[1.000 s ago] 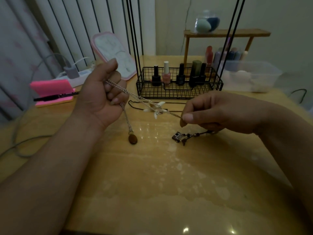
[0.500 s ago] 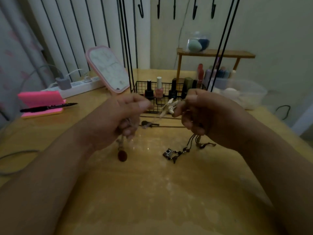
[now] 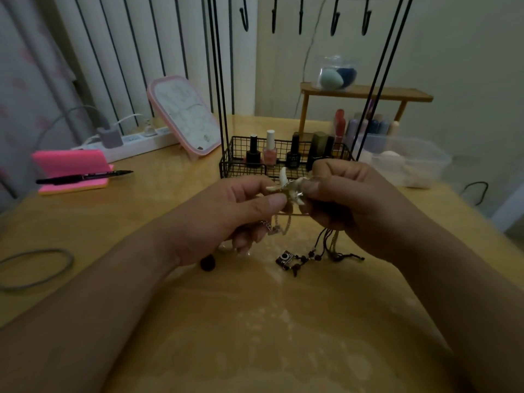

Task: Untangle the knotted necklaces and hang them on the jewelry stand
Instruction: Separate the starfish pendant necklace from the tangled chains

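1 s ago the chain (image 3: 287, 226) stretched between my hands. Now left hand (image 3: 226, 219) and right hand (image 3: 348, 199) meet, fingers of both pinching the white pendant (image 3: 289, 188) above the table (image 3: 255, 321). Cord necklace (image 3: 329, 245) trails onto the table. Jewelry stand (image 3: 300, 22) hooks bare: untangling continues.

Bare tabletop (image 3: 255, 321) before jewelry stand (image 3: 241, 169)

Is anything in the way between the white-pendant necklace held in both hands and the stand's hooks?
Nothing visible blocks the path: the hooks hang bare above the white-pendant necklace pinched by left hand and right hand. A black cord necklace trails from the right hand.
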`<state>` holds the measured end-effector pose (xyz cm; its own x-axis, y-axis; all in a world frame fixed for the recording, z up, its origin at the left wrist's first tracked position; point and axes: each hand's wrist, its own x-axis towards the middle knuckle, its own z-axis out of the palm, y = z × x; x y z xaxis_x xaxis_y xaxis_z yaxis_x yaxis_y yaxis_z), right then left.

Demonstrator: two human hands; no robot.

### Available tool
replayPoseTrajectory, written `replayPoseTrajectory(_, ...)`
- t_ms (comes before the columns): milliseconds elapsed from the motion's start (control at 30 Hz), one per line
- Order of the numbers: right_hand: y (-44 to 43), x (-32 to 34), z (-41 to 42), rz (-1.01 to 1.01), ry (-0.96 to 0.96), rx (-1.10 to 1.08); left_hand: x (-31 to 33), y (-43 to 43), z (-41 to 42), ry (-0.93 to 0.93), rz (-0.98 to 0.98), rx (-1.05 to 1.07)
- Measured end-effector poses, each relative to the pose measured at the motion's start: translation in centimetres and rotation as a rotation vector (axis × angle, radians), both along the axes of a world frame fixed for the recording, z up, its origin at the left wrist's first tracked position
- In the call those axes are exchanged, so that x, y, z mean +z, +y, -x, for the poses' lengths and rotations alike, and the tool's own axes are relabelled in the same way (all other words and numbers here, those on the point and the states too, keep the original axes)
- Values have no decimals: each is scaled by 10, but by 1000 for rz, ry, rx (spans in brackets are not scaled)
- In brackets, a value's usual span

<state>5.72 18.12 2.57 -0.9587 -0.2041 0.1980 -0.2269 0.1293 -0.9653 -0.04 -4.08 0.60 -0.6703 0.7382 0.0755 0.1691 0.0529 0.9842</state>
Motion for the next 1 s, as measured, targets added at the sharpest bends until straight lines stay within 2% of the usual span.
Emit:
replayPoseTrajectory(200, -4, -2, 0, -80, -55, -26, 0, 1, 0, 104, 47, 64)
replayPoseTrajectory(433, -10, -4, -1, -326, 59, -202, -5, 3, 1, 195, 153, 167)
replayPoseTrajectory(633, -17, -9, -2, -584, 177, -294, -7, 1, 6, 318, 38, 275)
replayPoseTrajectory(733, -19, -9, -5, -675, 201, -183, -7, 1, 10, 231, -62, 288)
replayPoseTrajectory(867, -21, -6, -9, -527, 163, -11, -6, 5, 8, 21, -145, 216)
replayPoseTrajectory(1000, -14, -3, -6, -215, 156, -57, -1, 6, 7, -182, -270, 207)
